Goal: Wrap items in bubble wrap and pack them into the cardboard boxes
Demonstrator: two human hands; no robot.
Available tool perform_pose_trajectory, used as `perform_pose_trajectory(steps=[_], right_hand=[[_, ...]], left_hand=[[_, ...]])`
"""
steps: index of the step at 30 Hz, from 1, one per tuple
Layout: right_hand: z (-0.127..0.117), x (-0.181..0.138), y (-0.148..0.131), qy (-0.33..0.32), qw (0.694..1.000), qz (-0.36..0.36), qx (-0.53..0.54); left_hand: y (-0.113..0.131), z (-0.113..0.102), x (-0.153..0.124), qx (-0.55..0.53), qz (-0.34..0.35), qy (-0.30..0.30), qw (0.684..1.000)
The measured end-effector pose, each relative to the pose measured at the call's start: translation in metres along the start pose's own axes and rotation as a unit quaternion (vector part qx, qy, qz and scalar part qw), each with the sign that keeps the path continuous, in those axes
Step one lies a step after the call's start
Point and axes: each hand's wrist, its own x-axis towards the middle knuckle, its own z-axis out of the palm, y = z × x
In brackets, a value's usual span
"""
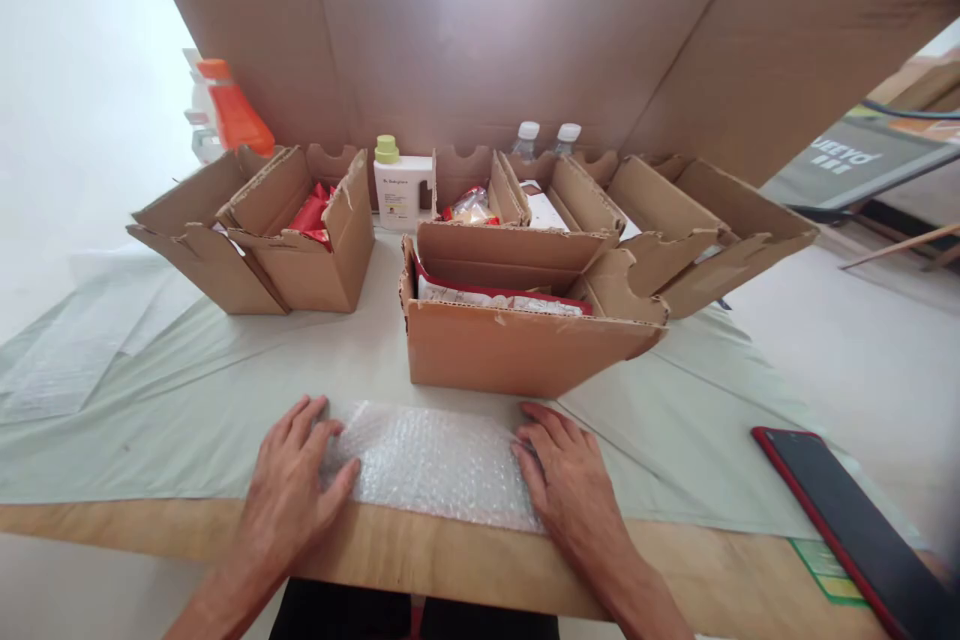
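Observation:
A flat piece of bubble wrap (442, 465) lies at the near edge of the table, between my two hands. My left hand (300, 465) rests on its left end, open, with the thumb set apart from the fingers. At the right end, my right hand (566, 470) is open too, its slightly bent fingers touching the wrap's edge. Just beyond the wrap stands an open cardboard box (517, 350). Red-edged packaging with a whitish patterned side (502, 298) shows inside it, its lower part hidden by the front wall.
Behind, several cardboard bins hold red packets (309, 212) and other packets (472, 208). A white bottle with a green cap (401, 190), an orange bottle (238, 115) and clear bottles (527, 140) stand near a tall cardboard panel (510, 40). More bubble wrap (82, 340) lies left, a phone (847, 520) right.

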Motion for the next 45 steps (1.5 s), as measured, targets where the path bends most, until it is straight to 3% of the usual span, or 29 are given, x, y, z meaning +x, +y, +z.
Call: perform_pose_trajectory(steps=[3,6,9,13,15,18,22,25,27,28,30,34,35,37,40,45], right_hand=[[-0.015,-0.012,-0.006,0.005,0.997,0.022,0.07],[-0.033,-0.032,-0.026,-0.034,0.979,0.076,0.188],[-0.037,-0.044,-0.063,-0.119,0.926,0.133,0.334],[-0.019,-0.041,-0.11,-0.197,0.845,0.153,0.473],[-0.012,-0.035,-0.122,-0.213,0.816,0.175,0.509],[-0.009,-0.032,-0.123,-0.248,0.743,0.262,0.564],[-0.016,-0.028,-0.118,-0.291,0.624,0.355,0.632],[-0.02,-0.018,-0.119,-0.259,0.573,0.375,0.682],[-0.02,-0.012,-0.12,-0.218,0.555,0.379,0.707],[-0.019,-0.01,-0.12,-0.193,0.563,0.377,0.709],[-0.019,-0.01,-0.117,-0.15,0.623,0.355,0.681],[-0.019,-0.011,-0.104,-0.097,0.834,0.213,0.499],[-0.018,-0.008,-0.102,-0.083,0.878,0.155,0.446],[-0.014,0.0,-0.098,-0.061,0.934,0.039,0.35],[-0.003,0.018,-0.097,-0.081,0.966,-0.075,0.235],[0.013,0.038,-0.1,-0.127,0.971,-0.145,0.139]], left_hand=[[0.01,-0.003,0.0,-0.071,-0.029,-0.002,0.997],[0.01,-0.025,0.016,-0.168,-0.099,-0.062,0.979],[0.002,-0.043,0.049,-0.191,-0.142,-0.08,0.968],[-0.005,-0.034,0.097,-0.123,-0.065,-0.067,0.988],[-0.007,-0.029,0.101,-0.109,-0.042,-0.068,0.991],[-0.008,-0.043,0.068,-0.187,0.017,-0.103,0.977],[0.003,-0.076,-0.007,-0.301,0.107,-0.224,0.921],[0.018,-0.074,-0.034,-0.299,0.099,-0.163,0.935],[0.023,-0.06,-0.031,-0.301,0.032,-0.097,0.948],[0.024,-0.051,-0.024,-0.3,-0.013,-0.076,0.951],[0.019,-0.035,-0.008,-0.291,-0.087,-0.065,0.951],[0.006,-0.015,0.015,-0.254,-0.113,-0.08,0.957],[0.005,-0.012,0.017,-0.245,-0.11,-0.083,0.96],[0.004,-0.011,0.016,-0.233,-0.106,-0.082,0.963],[0.008,-0.015,0.012,-0.228,-0.109,-0.055,0.966],[0.013,-0.017,0.007,-0.173,-0.103,-0.009,0.98]])
